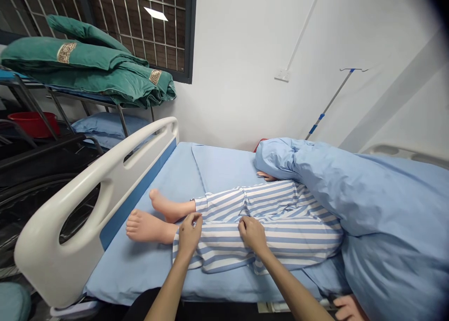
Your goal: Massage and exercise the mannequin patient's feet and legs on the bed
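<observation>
A manikin lies on its back on the bed, its bare feet [149, 226] pointing left. Blue-and-white striped trousers [294, 234] cover its legs. At the nearer leg's cuff, just above the ankle, my left hand [190, 233] is closed with bent fingers on the striped cloth. My right hand [253, 234] has its fingers curled onto the same trouser leg around the knee; the fingertips are partly hidden. A light blue quilt [379, 204] covers the upper body. One manikin hand [266, 176] shows under its edge, another manikin hand [347, 307] at the near side.
The cream footboard [59, 218] borders the bed [224, 159] on the left, with a black wheelchair [38, 190] beyond it. Green folded bedding [91, 63] lies on a rack by the barred window. An IV pole [331, 103] stands behind the quilt. A red basin [33, 124] is far left.
</observation>
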Demonstrator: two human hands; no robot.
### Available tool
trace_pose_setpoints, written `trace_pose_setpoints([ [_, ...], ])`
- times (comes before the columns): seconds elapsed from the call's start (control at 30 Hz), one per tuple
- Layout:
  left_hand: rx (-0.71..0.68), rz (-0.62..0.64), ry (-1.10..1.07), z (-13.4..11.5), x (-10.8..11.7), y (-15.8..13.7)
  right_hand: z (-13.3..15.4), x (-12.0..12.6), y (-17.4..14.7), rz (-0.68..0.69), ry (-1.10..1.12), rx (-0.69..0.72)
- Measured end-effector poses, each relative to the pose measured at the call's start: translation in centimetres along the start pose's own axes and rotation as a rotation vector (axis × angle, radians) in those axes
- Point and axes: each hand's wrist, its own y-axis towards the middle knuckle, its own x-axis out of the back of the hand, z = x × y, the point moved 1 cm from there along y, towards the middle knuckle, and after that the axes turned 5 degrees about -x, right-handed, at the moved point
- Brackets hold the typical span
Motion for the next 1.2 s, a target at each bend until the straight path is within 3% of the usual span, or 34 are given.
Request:
trace_pose_setpoints([
  [0.1, 0.133, -0.040, -0.188, 0.4, 0.5, 0.4, 0.1, 0.0, -0.1, 0.002, 0.005, -0.006],
  [0.17, 0.152, -0.068, -0.193, 0.5, 0.7, 0.8, 0.0, -0.1, 0.0, 0.020, 0.015, -0.023],
  [0.23, 0.074, -0.088, -0.119, 0.1, 0.8, 1.4, -0.3, -0.1, 0.5, 0.093, 0.045, -0.044],
  [0.33, -0.146, -0.058, 0.031, -1.0, 0.1, 2.9, -0.9, 0.2, 2.3, 0.338, 0.170, -0.005],
  [0.47, -0.415, 0.164, 0.219, -2.1, -2.5, 5.3, -1.4, 0.3, 5.9, 0.677, 0.340, 0.128],
  [0.57, -0.518, 0.366, 0.441, -1.0, -4.6, 6.8, -1.5, -0.9, 7.8, 0.741, 0.341, 0.157],
  [0.67, -0.533, 0.458, 0.744, 1.1, -5.3, 7.9, -1.7, -2.9, 8.1, 0.785, 0.364, 0.153],
  [0.77, -0.467, 0.528, 0.915, 2.6, -4.4, 9.2, -1.9, -4.4, 7.6, 0.748, 0.414, 0.053],
  [0.87, -0.383, 0.698, 0.933, 2.9, -2.8, 10.5, -2.1, -5.0, 7.4, 0.701, 0.437, 0.011],
  [0.97, -0.339, 0.794, 0.951, 2.5, -1.4, 11.0, -2.4, -5.3, 7.6, 0.751, 0.484, -0.035],
  [1.1, -0.303, 0.834, 0.986, 0.4, 0.3, 11.3, -2.9, -5.8, 7.8, 0.810, 0.607, -0.226],
  [1.2, -0.363, 0.814, 1.025, -3.5, 1.4, 12.2, -3.1, -5.7, 8.2, 0.831, 0.629, -0.182],
])
